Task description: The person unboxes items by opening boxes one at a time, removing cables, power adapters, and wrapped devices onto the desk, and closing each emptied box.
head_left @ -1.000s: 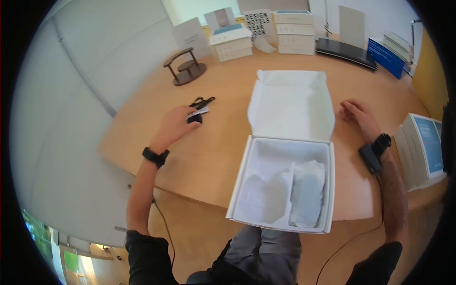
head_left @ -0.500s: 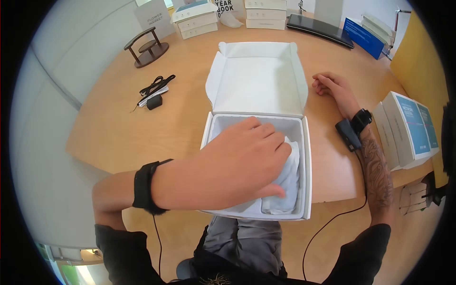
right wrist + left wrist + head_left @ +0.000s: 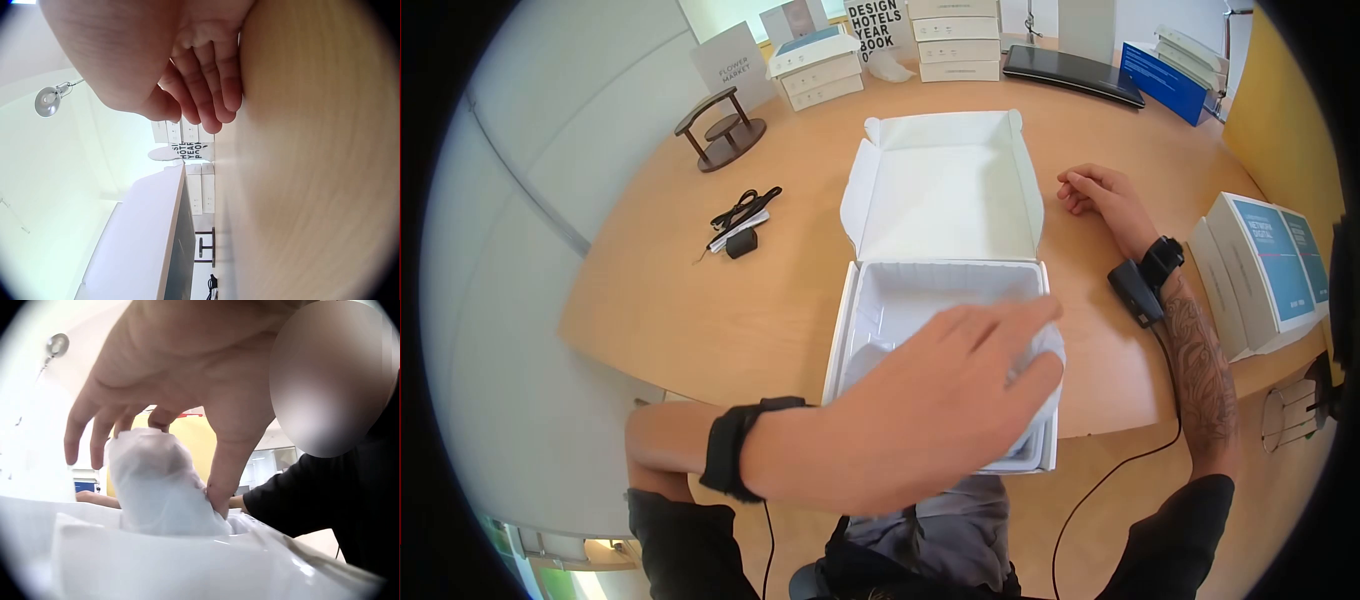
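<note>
An open white cardboard box (image 3: 837, 345) sits at the table's front edge, its lid (image 3: 950, 190) tipped back. Inside is a white moulded tray (image 3: 910, 288) with a hollow on the left. My left hand (image 3: 930, 400) reaches over the box and grips a bundle in thin white wrapping (image 3: 156, 487). In the left wrist view the thumb presses one side and the fingers curl over the other; the bundle stands up above the tray's rim. What the wrapping covers is hidden. Right of the lid, my right hand (image 3: 1100, 195) rests on the table, fingers loosely curled and holding nothing.
A black power adapter (image 3: 742, 243) and a coiled black cable (image 3: 745, 207) lie left of the box. Behind stand a dark wooden stand (image 3: 732, 150), stacked white boxes (image 3: 957, 50) and a black laptop (image 3: 1070, 75). More boxes (image 3: 1265, 270) stand at the right edge.
My left hand has left the black adapter and cable on the left, come across to the box and taken hold of the wrapped bundle. The right hand stays on the table.
</note>
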Demonstrator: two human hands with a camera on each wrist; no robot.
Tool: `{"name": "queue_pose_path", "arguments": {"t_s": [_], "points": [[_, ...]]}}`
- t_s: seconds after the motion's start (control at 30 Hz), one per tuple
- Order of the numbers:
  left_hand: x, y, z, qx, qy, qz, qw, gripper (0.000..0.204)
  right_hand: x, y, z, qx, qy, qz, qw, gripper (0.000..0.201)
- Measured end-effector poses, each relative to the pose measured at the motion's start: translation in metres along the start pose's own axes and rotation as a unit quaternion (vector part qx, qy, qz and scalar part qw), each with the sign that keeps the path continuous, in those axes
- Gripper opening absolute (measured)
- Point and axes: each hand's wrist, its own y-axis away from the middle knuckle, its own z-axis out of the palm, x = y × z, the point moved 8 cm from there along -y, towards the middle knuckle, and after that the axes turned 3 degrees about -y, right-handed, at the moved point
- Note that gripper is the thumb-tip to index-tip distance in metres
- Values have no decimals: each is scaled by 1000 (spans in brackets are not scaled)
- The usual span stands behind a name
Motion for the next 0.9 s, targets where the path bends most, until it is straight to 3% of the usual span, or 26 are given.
{"name": "queue_pose_path", "arguments": {"t_s": [0.07, 0.13, 0.17, 0.23, 0.37, 0.47, 0.6, 0.67, 0.7, 0.77, 0.83, 0.9], "points": [[6, 4, 2, -3, 1, -1, 1000, 36, -2, 1, 1, -2, 8, -1, 1000, 27], [14, 11, 11, -64, 24, 11, 998, 39, 0, 0, 0, -1, 8, 1, 1000, 27], [16, 14, 12, -63, 20, 10, 998, 39, 1, 0, 0, -2, 7, 4, 1000, 27], [20, 19, -2, 19, 32, 16, 999, 52, 2, 1, -3, 6, 1, -1, 1000, 26], [10, 16, 2, -13, 126, -33, 991, 66, -1, 3, 3, 9, -3, 10, 1000, 26], [9, 17, 11, -65, 93, -26, 993, 67, 2, 0, 0, -5, 6, -3, 1000, 25], [4, 21, 2, -55, 100, -34, 993, 65, -1, 0, 1, -13, 7, -14, 1000, 24], [0, 27, -19, 66, 116, -34, 990, 66, 1, 0, 1, -11, 5, -7, 1000, 23], [0, 31, -24, 66, 115, -33, 991, 66, 1, 0, 1, -11, 5, -8, 1000, 23], [-14, 48, -59, 188, 122, -90, 970, 68, -1, 1, 1, -2, -5, -14, 1000, 23], [-29, 66, -87, 273, -7, -144, 951, 71, 0, 0, 1, -5, -4, -12, 1000, 23], [-58, 84, -103, 377, -145, -165, 900, 69, 2, 1, 0, -4, -4, -11, 1000, 23]]}}
